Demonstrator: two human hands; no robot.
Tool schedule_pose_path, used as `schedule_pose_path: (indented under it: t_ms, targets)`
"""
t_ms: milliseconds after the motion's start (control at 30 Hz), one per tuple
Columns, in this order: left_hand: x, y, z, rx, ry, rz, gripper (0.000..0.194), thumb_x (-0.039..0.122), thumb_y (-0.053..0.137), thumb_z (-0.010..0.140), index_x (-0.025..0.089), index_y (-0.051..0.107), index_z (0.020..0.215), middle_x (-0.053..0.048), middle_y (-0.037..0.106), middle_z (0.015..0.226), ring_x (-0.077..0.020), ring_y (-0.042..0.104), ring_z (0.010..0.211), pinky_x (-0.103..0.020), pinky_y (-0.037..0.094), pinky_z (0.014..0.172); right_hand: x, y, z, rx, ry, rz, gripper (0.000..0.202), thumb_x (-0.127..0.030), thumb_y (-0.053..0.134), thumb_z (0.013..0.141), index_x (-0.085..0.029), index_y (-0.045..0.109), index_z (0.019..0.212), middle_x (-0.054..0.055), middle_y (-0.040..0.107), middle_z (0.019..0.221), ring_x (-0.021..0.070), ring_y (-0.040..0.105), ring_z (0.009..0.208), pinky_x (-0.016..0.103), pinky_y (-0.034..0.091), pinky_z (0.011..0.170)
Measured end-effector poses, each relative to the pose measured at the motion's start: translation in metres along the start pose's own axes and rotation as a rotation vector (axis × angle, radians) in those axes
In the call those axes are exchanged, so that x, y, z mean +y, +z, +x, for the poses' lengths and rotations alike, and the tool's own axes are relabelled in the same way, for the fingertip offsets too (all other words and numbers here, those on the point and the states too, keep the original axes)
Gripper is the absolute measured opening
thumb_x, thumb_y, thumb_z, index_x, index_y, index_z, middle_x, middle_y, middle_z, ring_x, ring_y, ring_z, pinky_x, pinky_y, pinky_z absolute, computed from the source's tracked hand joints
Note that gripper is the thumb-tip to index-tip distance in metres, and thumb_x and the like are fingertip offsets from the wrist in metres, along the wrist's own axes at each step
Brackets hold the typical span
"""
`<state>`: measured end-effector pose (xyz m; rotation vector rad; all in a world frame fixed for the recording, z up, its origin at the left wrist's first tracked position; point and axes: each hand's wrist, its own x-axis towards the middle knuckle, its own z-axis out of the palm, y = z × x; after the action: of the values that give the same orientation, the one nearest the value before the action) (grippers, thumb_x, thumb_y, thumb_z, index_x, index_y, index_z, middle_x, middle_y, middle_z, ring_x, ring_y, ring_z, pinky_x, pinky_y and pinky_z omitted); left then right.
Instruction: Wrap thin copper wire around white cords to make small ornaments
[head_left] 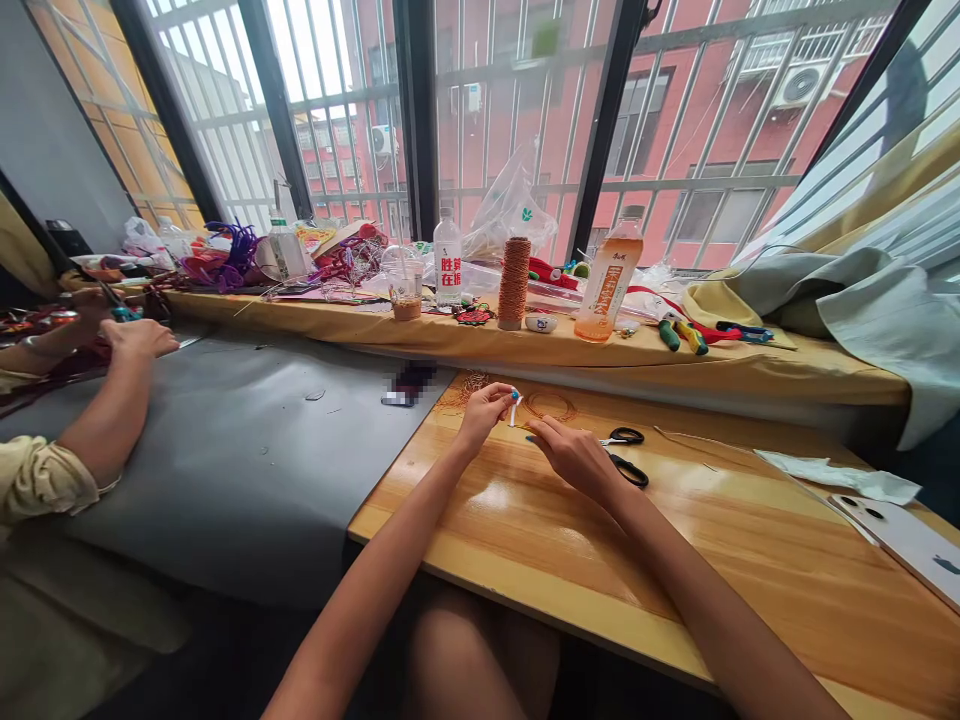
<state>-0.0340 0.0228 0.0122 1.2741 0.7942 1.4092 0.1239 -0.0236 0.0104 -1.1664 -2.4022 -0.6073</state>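
Forearms (382, 545) cross the tabletop (735, 530); the left hand (484, 412) pinches a white strip (513, 413), which a slackened grip could drop; whether the right hand (576, 457) clamps anything is unclear.

l hand (487, 412) pinched; r hand (574, 455) palm-down

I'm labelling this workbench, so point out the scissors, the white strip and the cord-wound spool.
Scissors (613, 440): head view, on the black upper handle.
White strip (513, 413): head view, on its hanging lower part.
Cord-wound spool (514, 282): head view, on the middle of the wound cord.
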Motion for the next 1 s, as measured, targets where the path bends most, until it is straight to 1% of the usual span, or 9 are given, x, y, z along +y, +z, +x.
schedule_pose_path:
  t_ms: [100, 200, 367, 500, 600, 700, 767, 867, 1000]
  targets:
    - [0.001, 0.001, -0.001, -0.007, -0.01, 0.0, 0.029, 0.035, 0.066, 0.055, 0.012, 0.057, 0.07, 0.006, 0.04, 0.042, -0.0023, 0.031, 0.039, -0.019, 0.015, 0.039, -0.001, 0.005, 0.0, 0.028, 0.029, 0.004, 0.029, -0.029, 0.032, 0.086, -0.016, 0.05, 0.104, 0.006, 0.064, 0.085, 0.0136, 0.058, 0.063, 0.022, 0.026, 0.042]
    - [0.002, 0.001, -0.001, -0.003, -0.011, -0.021, 0.03, 0.036, 0.066, 0.055, 0.012, 0.057, 0.071, 0.006, 0.041, 0.043, -0.0023, 0.031, 0.039, -0.019, 0.015, 0.039, -0.001, 0.008, 0.0, 0.056, 0.035, 0.027, 0.03, -0.03, 0.027, 0.088, -0.016, 0.052, 0.098, 0.006, 0.064, 0.081, 0.0129, 0.058, 0.061, 0.022, 0.026, 0.043]
    - [0.003, 0.002, -0.002, -0.003, -0.022, -0.043, 0.032, 0.037, 0.067, 0.054, 0.012, 0.056, 0.071, 0.007, 0.041, 0.043, -0.0018, 0.03, 0.038, -0.019, 0.013, 0.039, 0.0, 0.003, 0.0, 0.038, -0.068, -0.029, 0.034, -0.027, 0.022, 0.089, -0.015, 0.053, 0.095, 0.006, 0.06, 0.079, 0.0111, 0.054, 0.059, 0.022, 0.025, 0.043]
    - [0.001, 0.003, -0.002, -0.008, -0.027, -0.039, 0.033, 0.038, 0.068, 0.053, 0.013, 0.056, 0.071, 0.007, 0.041, 0.042, -0.0021, 0.03, 0.038, -0.019, 0.013, 0.039, 0.001, -0.003, 0.002, 0.029, -0.029, -0.096, 0.031, -0.024, 0.025, 0.088, -0.017, 0.055, 0.094, 0.005, 0.057, 0.077, 0.0094, 0.05, 0.055, 0.022, 0.025, 0.045]
    - [0.0, 0.002, -0.001, -0.006, -0.036, -0.037, 0.034, 0.038, 0.068, 0.052, 0.013, 0.056, 0.072, 0.007, 0.039, 0.041, -0.0021, 0.03, 0.038, -0.019, 0.013, 0.039, 0.002, -0.003, 0.004, 0.027, 0.007, -0.07, 0.029, -0.024, 0.028, 0.088, -0.019, 0.053, 0.101, 0.004, 0.056, 0.076, 0.0107, 0.051, 0.056, 0.022, 0.029, 0.048]
    - [0.001, 0.002, -0.001, -0.008, -0.036, -0.034, 0.035, 0.039, 0.069, 0.052, 0.012, 0.057, 0.071, 0.007, 0.04, 0.041, -0.002, 0.03, 0.038, -0.019, 0.013, 0.04, 0.004, 0.0, 0.004, 0.055, 0.006, 0.022, 0.03, -0.028, 0.032, 0.087, -0.017, 0.047, 0.111, 0.006, 0.058, 0.082, 0.0134, 0.055, 0.066, 0.022, 0.034, 0.054]
    - [0.001, 0.002, -0.001, -0.012, -0.036, -0.03, 0.035, 0.039, 0.069, 0.051, 0.012, 0.056, 0.07, 0.007, 0.041, 0.042, -0.0019, 0.03, 0.038, -0.019, 0.014, 0.039, 0.006, 0.003, 0.003, 0.073, 0.012, 0.075, 0.028, -0.028, 0.033, 0.087, -0.016, 0.049, 0.105, 0.006, 0.06, 0.083, 0.0137, 0.055, 0.068, 0.022, 0.036, 0.056]
    - [0.003, 0.003, -0.002, -0.007, -0.044, -0.035, 0.034, 0.038, 0.069, 0.051, 0.012, 0.056, 0.07, 0.007, 0.04, 0.041, -0.0018, 0.03, 0.038, -0.019, 0.014, 0.039, 0.008, 0.003, 0.003, 0.067, -0.014, 0.058, 0.025, -0.022, 0.031, 0.087, -0.015, 0.054, 0.091, 0.005, 0.059, 0.076, 0.0127, 0.053, 0.063, 0.022, 0.035, 0.056]
    - [0.003, 0.003, -0.003, -0.003, -0.041, -0.026, 0.032, 0.036, 0.069, 0.052, 0.012, 0.056, 0.069, 0.007, 0.041, 0.042, -0.0017, 0.03, 0.038, -0.019, 0.015, 0.04, 0.005, -0.003, 0.003, 0.08, -0.044, -0.03, 0.025, -0.016, 0.031, 0.086, -0.017, 0.057, 0.088, 0.004, 0.059, 0.077, 0.0124, 0.051, 0.064, 0.023, 0.033, 0.06]
